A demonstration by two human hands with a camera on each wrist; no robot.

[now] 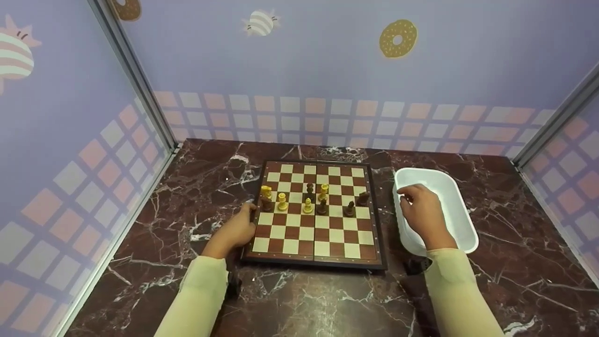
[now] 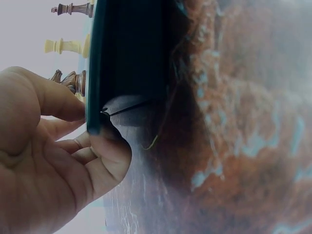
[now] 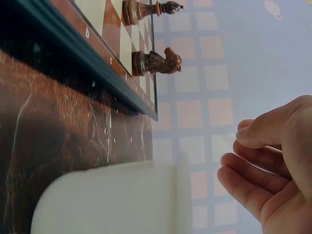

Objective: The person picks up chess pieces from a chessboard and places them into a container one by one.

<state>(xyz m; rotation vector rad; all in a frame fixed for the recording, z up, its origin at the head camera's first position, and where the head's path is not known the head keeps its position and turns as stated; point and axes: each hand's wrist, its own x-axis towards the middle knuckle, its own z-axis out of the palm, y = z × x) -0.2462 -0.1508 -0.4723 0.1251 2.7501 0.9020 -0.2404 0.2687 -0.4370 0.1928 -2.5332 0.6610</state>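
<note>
A chessboard (image 1: 290,234) lies on the marble-patterned table with several yellow and dark brown pieces across its middle rows. My left hand (image 1: 238,227) grips the board's left edge; in the left wrist view the thumb is on top and the fingers (image 2: 114,153) are beneath. Close to that hand stand a dark knight (image 1: 266,204), a yellow knight (image 1: 266,191) and a yellow rook (image 1: 282,203). My right hand (image 1: 423,213) hovers over a white plastic tray (image 1: 461,210), its fingers loosely bent around nothing. Another dark knight (image 3: 158,62) stands near the board's right edge.
Beside that right-hand knight is a dark bishop (image 1: 349,209). At the board's centre a yellow bishop (image 1: 307,206) is next to several other pieces. Patterned wall panels (image 1: 327,61) enclose the table (image 1: 196,187) at the back and both sides.
</note>
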